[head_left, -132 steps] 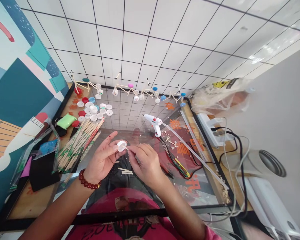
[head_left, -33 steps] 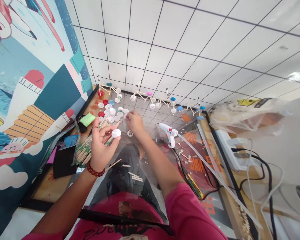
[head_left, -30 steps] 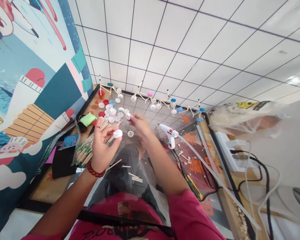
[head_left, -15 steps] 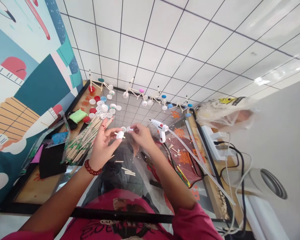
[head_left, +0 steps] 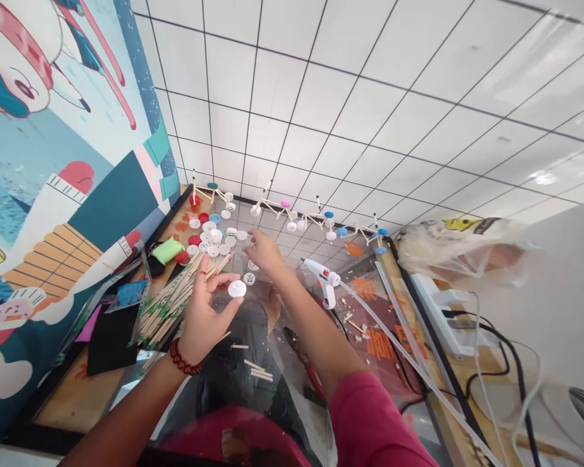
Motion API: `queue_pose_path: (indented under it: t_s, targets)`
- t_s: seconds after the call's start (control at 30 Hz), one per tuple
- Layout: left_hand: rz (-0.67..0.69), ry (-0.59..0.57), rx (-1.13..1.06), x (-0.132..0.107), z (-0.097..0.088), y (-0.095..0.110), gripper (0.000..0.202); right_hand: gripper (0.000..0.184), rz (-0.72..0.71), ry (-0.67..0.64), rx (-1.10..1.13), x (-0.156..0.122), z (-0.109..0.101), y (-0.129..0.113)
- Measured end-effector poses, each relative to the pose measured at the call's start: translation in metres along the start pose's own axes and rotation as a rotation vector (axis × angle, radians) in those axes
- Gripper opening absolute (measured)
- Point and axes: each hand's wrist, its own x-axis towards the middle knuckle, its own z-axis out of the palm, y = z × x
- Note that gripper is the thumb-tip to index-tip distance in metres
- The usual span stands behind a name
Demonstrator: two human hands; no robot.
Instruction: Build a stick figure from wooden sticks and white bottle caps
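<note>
My left hand [head_left: 202, 318] pinches a white bottle cap [head_left: 237, 288] between thumb and fingers, its flat side facing me. On the glass tabletop just past it lies a white cap with printed marks [head_left: 249, 279], and another white cap [head_left: 253, 264] sits partly under my right wrist. My right hand [head_left: 265, 251] reaches farther back with its fingers apart, close to a loose white cap [head_left: 242, 235]; nothing shows in its grasp. A heap of red, white and blue caps [head_left: 209, 227] spreads to the left of that hand.
A white glue gun [head_left: 325, 280] with a long glue stick stands at right. Bundled wooden sticks [head_left: 175, 305] lie at left, with short stick pieces [head_left: 259, 371] nearer me. Stick-and-cap figures [head_left: 285, 205] line the back edge. Pliers [head_left: 304, 363] lie beside my right forearm.
My right hand has left the white cap in front of my left hand and moved back towards the loose caps. My left hand still holds its cap. The camera view has shifted.
</note>
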Motion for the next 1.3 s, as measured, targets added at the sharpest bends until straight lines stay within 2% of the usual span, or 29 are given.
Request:
queue_pose_path:
  t_s: [0.1,0.2,0.3,0.43,0.53,0.6,0.7,0.77,0.87,0.97,1.1,1.3]
  targets:
    - [0.031,-0.02,0.074,0.0,0.0,-0.002,0.094,0.051,-0.004,0.021,0.088,0.021,0.01,-0.006]
    - [0.036,-0.011,0.093,0.0,-0.001,-0.002,0.094,0.035,-0.014,0.023,0.237,0.032,0.013,-0.006]
    - [0.016,0.004,0.077,0.001,-0.002,-0.001,0.095,0.015,-0.005,-0.02,0.434,0.025,0.008,-0.001]
    - [-0.045,0.013,-0.04,0.0,-0.001,-0.001,0.095,0.019,0.007,-0.125,0.716,-0.015,-0.008,0.008]
    - [-0.116,-0.01,-0.237,0.0,0.0,0.0,0.096,0.03,0.065,-0.23,1.142,-0.059,-0.02,0.01]
    - [-0.164,-0.032,-0.393,-0.001,0.001,0.0,0.096,0.039,0.078,-0.254,1.297,-0.087,-0.026,0.007]
    - [-0.21,-0.044,-0.535,-0.002,0.002,0.001,0.094,0.048,0.02,-0.169,1.299,-0.121,-0.029,0.002]
    - [-0.203,-0.055,-0.553,-0.002,0.003,0.002,0.092,0.044,-0.016,-0.089,1.251,-0.137,-0.026,0.001]
    - [-0.123,-0.092,-0.5,-0.005,0.004,0.004,0.092,0.037,-0.078,0.007,1.149,-0.152,-0.02,0.004]
    - [-0.011,-0.11,-0.358,-0.01,0.006,0.006,0.092,0.038,-0.08,0.08,1.132,-0.162,-0.014,0.01]
    - [0.136,-0.128,-0.177,-0.017,0.008,0.009,0.087,0.047,-0.002,0.066,1.193,-0.17,-0.006,0.015]
    - [0.362,-0.106,0.12,-0.02,0.006,0.01,0.092,0.039,-0.036,0.022,1.218,-0.18,0.008,0.013]
